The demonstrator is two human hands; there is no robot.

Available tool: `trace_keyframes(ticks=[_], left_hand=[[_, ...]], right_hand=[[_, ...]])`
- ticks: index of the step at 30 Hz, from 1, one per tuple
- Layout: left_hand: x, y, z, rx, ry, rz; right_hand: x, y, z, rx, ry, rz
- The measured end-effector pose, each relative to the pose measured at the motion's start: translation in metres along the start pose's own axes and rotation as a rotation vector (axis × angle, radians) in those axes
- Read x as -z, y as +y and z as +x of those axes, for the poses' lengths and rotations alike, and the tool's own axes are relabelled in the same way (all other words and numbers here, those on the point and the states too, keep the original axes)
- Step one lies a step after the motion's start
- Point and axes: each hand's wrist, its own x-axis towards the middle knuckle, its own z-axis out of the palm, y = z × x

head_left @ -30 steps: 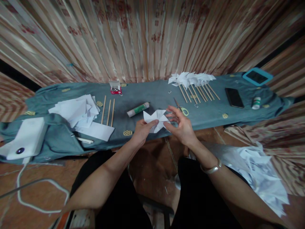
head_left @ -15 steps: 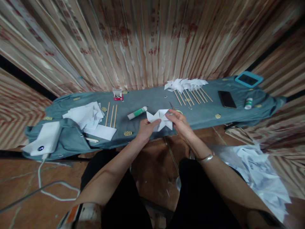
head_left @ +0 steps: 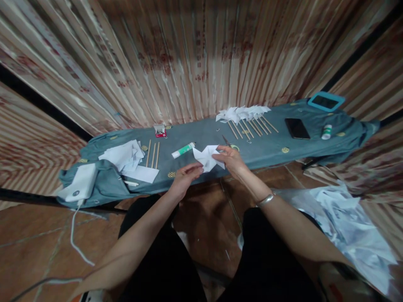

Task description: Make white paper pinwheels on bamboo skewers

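Paper pinwheel (head_left: pixel 206 156) pinched in right hand (head_left: pixel 233 161), left hand (head_left: pixel 184 178) at its lower corner

Holding the white pinwheel up near the front edge of the cloth-covered bench (head_left: pixel 201 130). Right hand nearly closed on the paper, thumb laid across the front toward the middle, other fingers along the right side. Left hand part-curled, thumb and forefinger almost together at the lower left corner; cannot tell a light touch from a firm pinch there.

Just beyond, to the left, a green-and-white tube (head_left: pixel 183 150) lying aslant. Behind the right hand, partly hidden, scissors (head_left: pixel 234 147). Farther back to the right, an overlapping row of white pinwheels (head_left: pixel 242 113) on wooden sticks. Past these, a dark phone (head_left: pixel 297 128), a second tube (head_left: pixel 326 132) and a blue-framed tablet (head_left: pixel 325 102).

Well to the left, three loose sticks (head_left: pixel 153 155) side by side, next to a pile of paper (head_left: pixel 122 153). Near the back edge, a small red box (head_left: pixel 160 132). Beyond the bench, a patterned curtain (head_left: pixel 189 63).
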Motion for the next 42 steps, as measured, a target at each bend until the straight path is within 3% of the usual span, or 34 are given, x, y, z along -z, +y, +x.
trace_keyframes(ticks=[4, 7, 11, 21, 29, 37, 42], left_hand=[[0.034, -0.003, -0.01, 0.05, 0.047, -0.04], [0.043, -0.002, -0.004, 0.094, 0.113, -0.212], [0.038, 0.0, 0.018, 0.071, 0.169, -0.328], [0.038, -0.001, 0.054, 0.152, 0.007, -0.232], [0.037, 0.001, 0.07, 0.186, -0.029, -0.329], [0.027, -0.012, 0.082, -0.018, 0.049, -0.146], [0.021, -0.013, 0.09, -0.027, 0.06, -0.088]], right_hand=[[-0.012, 0.008, 0.014, -0.006, 0.027, 0.011], [-0.022, 0.012, 0.021, -0.028, 0.01, 0.013], [-0.032, 0.018, 0.026, -0.082, -0.012, -0.006], [-0.044, 0.023, 0.035, -0.139, -0.138, -0.065], [-0.04, 0.023, 0.041, -0.108, -0.044, -0.019], [-0.042, 0.019, 0.039, -0.112, -0.034, -0.009], [-0.041, 0.018, 0.04, -0.078, -0.041, -0.023]])
